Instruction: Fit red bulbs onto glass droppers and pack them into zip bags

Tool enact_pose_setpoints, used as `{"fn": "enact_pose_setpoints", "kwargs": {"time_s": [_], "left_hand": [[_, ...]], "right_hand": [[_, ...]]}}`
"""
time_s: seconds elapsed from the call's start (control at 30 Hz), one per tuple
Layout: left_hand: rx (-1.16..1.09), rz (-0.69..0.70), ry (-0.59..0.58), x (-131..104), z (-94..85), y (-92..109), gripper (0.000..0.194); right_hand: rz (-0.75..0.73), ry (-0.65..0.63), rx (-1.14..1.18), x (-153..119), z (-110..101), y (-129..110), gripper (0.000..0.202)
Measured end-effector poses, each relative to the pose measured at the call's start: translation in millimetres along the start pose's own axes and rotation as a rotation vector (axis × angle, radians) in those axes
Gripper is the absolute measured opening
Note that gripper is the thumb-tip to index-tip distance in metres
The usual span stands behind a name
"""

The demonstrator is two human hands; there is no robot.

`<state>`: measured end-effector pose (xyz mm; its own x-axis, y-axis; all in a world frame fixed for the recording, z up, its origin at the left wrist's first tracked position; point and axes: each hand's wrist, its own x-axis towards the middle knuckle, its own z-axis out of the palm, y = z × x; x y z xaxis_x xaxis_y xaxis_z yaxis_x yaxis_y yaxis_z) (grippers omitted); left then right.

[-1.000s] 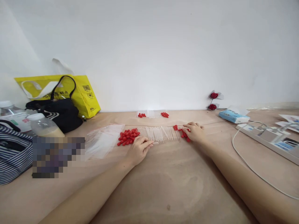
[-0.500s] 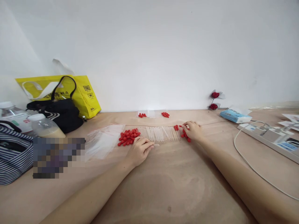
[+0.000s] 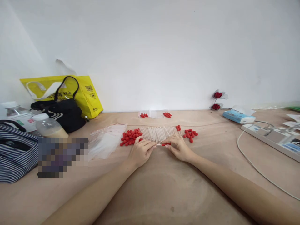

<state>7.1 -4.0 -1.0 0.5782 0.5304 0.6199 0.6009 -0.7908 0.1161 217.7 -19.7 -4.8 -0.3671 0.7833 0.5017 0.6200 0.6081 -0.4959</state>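
Observation:
My left hand (image 3: 142, 152) pinches a thin clear glass tube (image 3: 159, 145) low over the table. At the tube's right end my right hand (image 3: 181, 148) grips a red rubber dropper bulb (image 3: 166, 144); tube and bulb meet, but how far the tube goes in cannot be made out. Behind both hands lies a row of similar tubes (image 3: 153, 134). Two red bulbs (image 3: 178, 127) sit on tubes at that row's right end. A heap of red bulbs (image 3: 128, 137) is beside my left hand, and a smaller group (image 3: 191, 134) lies beyond my right hand.
Clear zip bags (image 3: 105, 142) lie left of the heap. Filled bags (image 3: 156, 114) rest by the wall. Bottles (image 3: 48, 125), a black bag (image 3: 62, 114) and a yellow bag (image 3: 92, 100) stand left. Tissues (image 3: 238, 116) and a power strip (image 3: 260, 131) with a cable are right.
My right hand has moved left from the right-hand group, bringing a red bulb to the tube's end. My left hand still holds the tube in nearly the same place.

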Motion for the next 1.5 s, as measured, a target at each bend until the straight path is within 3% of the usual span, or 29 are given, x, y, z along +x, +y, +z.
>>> {"fn": "enact_pose_setpoints", "kwargs": {"time_s": [0.3, 0.43, 0.97, 1.5], "left_hand": [[-0.014, 0.031, 0.005, -2, 3.6, -4, 0.017], [0.01, 0.06, 0.007, -2, 3.2, -3, 0.018], [0.135, 0.205, -0.029, 1, 1.7, 2, 0.019], [0.157, 0.199, 0.01, -1, 3.1, 8, 0.017]], "right_hand": [[0.065, -0.019, 0.095, 0, 7, -1, 0.016], [0.04, -0.055, 0.079, 1, 8, -2, 0.015], [-0.152, 0.038, -0.071, -3, 9, -5, 0.011], [-0.217, 0.011, -0.055, -1, 11, -7, 0.013]]}}
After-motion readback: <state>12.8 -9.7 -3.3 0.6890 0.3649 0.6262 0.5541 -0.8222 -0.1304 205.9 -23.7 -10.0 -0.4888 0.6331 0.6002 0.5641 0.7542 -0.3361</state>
